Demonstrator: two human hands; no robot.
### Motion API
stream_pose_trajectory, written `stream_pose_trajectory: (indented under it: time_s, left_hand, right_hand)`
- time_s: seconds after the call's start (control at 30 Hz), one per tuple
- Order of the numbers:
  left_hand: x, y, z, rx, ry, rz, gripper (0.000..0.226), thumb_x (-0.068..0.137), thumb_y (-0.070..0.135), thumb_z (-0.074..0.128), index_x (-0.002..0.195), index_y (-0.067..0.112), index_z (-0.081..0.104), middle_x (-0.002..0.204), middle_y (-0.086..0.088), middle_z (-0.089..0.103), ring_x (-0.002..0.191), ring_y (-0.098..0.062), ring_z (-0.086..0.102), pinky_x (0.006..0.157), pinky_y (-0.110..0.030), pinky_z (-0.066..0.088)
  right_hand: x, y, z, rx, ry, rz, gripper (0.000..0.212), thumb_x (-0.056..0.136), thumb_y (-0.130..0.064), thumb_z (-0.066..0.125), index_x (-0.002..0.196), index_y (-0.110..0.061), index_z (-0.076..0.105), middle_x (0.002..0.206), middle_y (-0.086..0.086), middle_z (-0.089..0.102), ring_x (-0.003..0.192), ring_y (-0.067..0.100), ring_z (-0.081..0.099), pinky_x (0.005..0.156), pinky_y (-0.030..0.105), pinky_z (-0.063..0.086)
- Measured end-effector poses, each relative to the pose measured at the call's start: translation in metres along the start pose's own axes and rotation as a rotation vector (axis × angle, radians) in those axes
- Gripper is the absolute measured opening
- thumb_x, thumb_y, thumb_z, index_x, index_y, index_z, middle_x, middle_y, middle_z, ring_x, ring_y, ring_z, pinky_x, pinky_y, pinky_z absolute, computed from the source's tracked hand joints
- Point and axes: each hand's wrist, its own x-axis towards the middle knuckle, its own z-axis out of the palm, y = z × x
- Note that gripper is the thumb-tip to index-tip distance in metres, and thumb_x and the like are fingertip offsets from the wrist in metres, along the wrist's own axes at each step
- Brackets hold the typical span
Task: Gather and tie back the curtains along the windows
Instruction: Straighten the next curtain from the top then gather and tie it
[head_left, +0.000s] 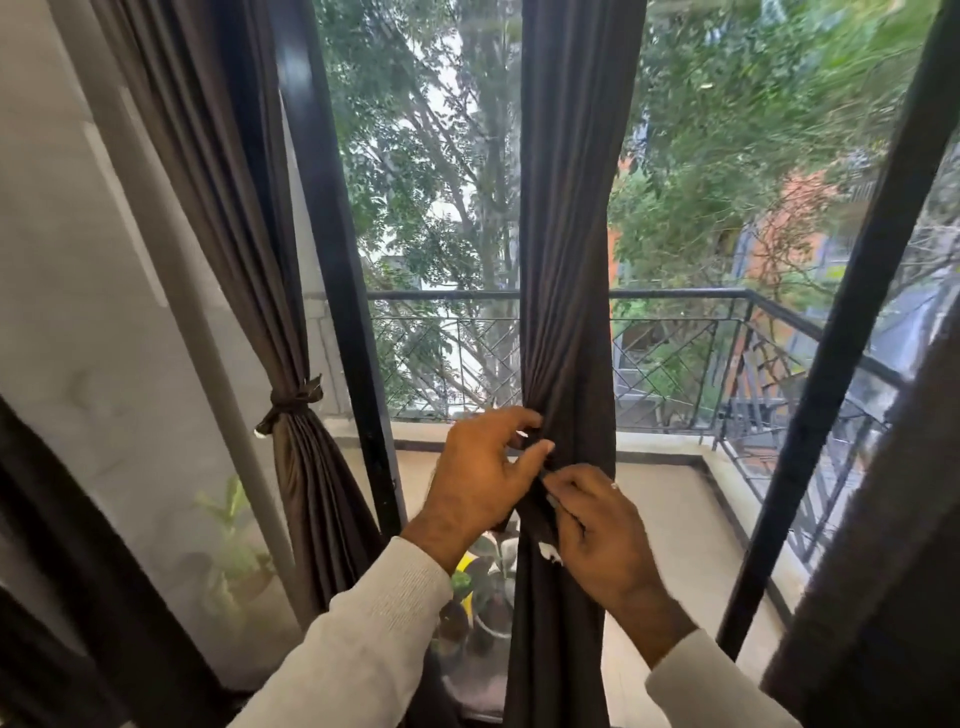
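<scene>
A dark brown curtain (566, 260) hangs gathered into a narrow column in front of the window's middle. My left hand (483, 478) pinches its folds and a dark tie-back strip at waist height. Just below and to the right, my right hand (597, 525) grips the strip (543, 512); a white tag (550, 552) shows under its fingers. To the left hangs a second brown curtain (228, 208), bound by a knotted tie-back (291, 402).
Black window frames (343, 291) stand on either side. Beyond the glass lie a balcony floor and a black metal railing (727, 353). Potted plants (483, 587) sit low behind the centre curtain. Another dark curtain edge (883, 571) hangs at the far right.
</scene>
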Motion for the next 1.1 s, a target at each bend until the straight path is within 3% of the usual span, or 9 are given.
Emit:
stream_pose_trajectory:
  time_s: [0.2, 0.3, 0.47, 0.63, 0.73, 0.8, 0.87, 0.97, 1.1]
  left_hand:
    - [0.001, -0.002, -0.011, 0.058, -0.029, 0.097, 0.029, 0.094, 0.014, 0.073, 0.107, 0.027, 0.051, 0.09, 0.013, 0.065, 0.078, -0.009, 0.069, 0.071, -0.026, 0.053]
    - [0.001, -0.007, -0.012, 0.185, -0.032, 0.239, 0.015, 0.097, 0.01, 0.069, 0.105, 0.021, 0.063, 0.088, 0.003, 0.069, 0.079, -0.02, 0.064, 0.072, -0.035, 0.05]
    - [0.006, -0.013, -0.005, 0.266, 0.052, 0.215, 0.015, 0.095, 0.013, 0.072, 0.109, 0.015, 0.076, 0.097, -0.002, 0.077, 0.084, -0.022, 0.07, 0.078, -0.034, 0.053]
    - [0.011, -0.002, 0.004, 0.195, 0.016, 0.186, 0.024, 0.102, 0.03, 0.065, 0.113, 0.011, 0.075, 0.099, -0.005, 0.077, 0.086, -0.024, 0.073, 0.079, -0.039, 0.06]
    - [0.01, 0.005, 0.004, 0.121, -0.036, 0.132, 0.038, 0.097, 0.045, 0.076, 0.114, 0.011, 0.075, 0.1, -0.001, 0.078, 0.086, -0.012, 0.072, 0.08, -0.016, 0.054]
    - [0.012, 0.003, 0.002, 0.136, -0.043, 0.095, 0.035, 0.092, 0.038, 0.083, 0.114, 0.014, 0.073, 0.098, 0.002, 0.078, 0.086, -0.01, 0.073, 0.081, -0.017, 0.056]
    - [0.013, -0.001, -0.001, 0.116, -0.036, 0.043, 0.026, 0.091, 0.026, 0.083, 0.11, 0.022, 0.065, 0.091, 0.007, 0.076, 0.082, -0.012, 0.073, 0.077, -0.035, 0.061]
    - [0.012, 0.001, -0.003, -0.031, -0.058, -0.092, 0.043, 0.089, 0.015, 0.083, 0.112, 0.028, 0.049, 0.081, 0.014, 0.069, 0.077, -0.006, 0.071, 0.074, -0.04, 0.063]
    - [0.012, 0.003, -0.001, -0.066, -0.052, -0.184, 0.058, 0.081, 0.024, 0.089, 0.125, 0.042, 0.056, 0.082, 0.014, 0.072, 0.085, -0.008, 0.073, 0.079, -0.038, 0.064]
  right_hand:
    - [0.013, 0.034, 0.002, 0.109, 0.2, 0.411, 0.053, 0.101, -0.007, 0.064, 0.15, -0.025, 0.053, 0.15, -0.003, 0.052, 0.139, 0.022, 0.05, 0.113, 0.038, 0.044]
    - [0.03, 0.042, 0.004, 0.408, 0.129, 0.658, 0.047, 0.102, -0.013, 0.068, 0.142, -0.032, 0.055, 0.129, -0.002, 0.068, 0.121, 0.021, 0.064, 0.096, 0.026, 0.054]
    - [0.014, 0.013, 0.0, 0.109, 0.365, 0.45, 0.013, 0.096, -0.017, 0.077, 0.1, -0.027, 0.071, 0.087, -0.009, 0.07, 0.082, 0.009, 0.067, 0.076, 0.026, 0.056]
    - [-0.006, -0.005, 0.019, -0.035, 0.166, 0.112, 0.021, 0.103, -0.019, 0.058, 0.11, -0.013, 0.077, 0.1, -0.004, 0.067, 0.087, 0.016, 0.066, 0.081, 0.024, 0.051]
    - [-0.001, 0.006, 0.016, -0.038, 0.037, 0.067, 0.029, 0.098, -0.017, 0.051, 0.114, -0.014, 0.076, 0.105, -0.003, 0.063, 0.086, 0.014, 0.062, 0.08, 0.011, 0.04]
    - [0.0, 0.015, 0.009, 0.06, -0.05, 0.02, 0.036, 0.097, -0.01, 0.051, 0.122, -0.016, 0.076, 0.112, -0.004, 0.063, 0.094, 0.014, 0.066, 0.089, 0.012, 0.045]
    - [0.002, 0.023, 0.002, 0.203, 0.009, 0.039, 0.033, 0.1, -0.006, 0.05, 0.118, -0.016, 0.077, 0.112, -0.004, 0.065, 0.101, 0.012, 0.067, 0.091, 0.021, 0.053]
    - [0.016, 0.029, -0.007, 0.291, 0.147, 0.314, 0.017, 0.101, -0.014, 0.068, 0.114, -0.025, 0.071, 0.11, -0.012, 0.069, 0.099, 0.01, 0.068, 0.078, 0.031, 0.058]
    - [0.022, 0.027, -0.008, 0.445, -0.006, 0.435, 0.03, 0.092, -0.023, 0.081, 0.118, -0.033, 0.071, 0.109, -0.02, 0.072, 0.101, 0.009, 0.069, 0.081, 0.037, 0.058]
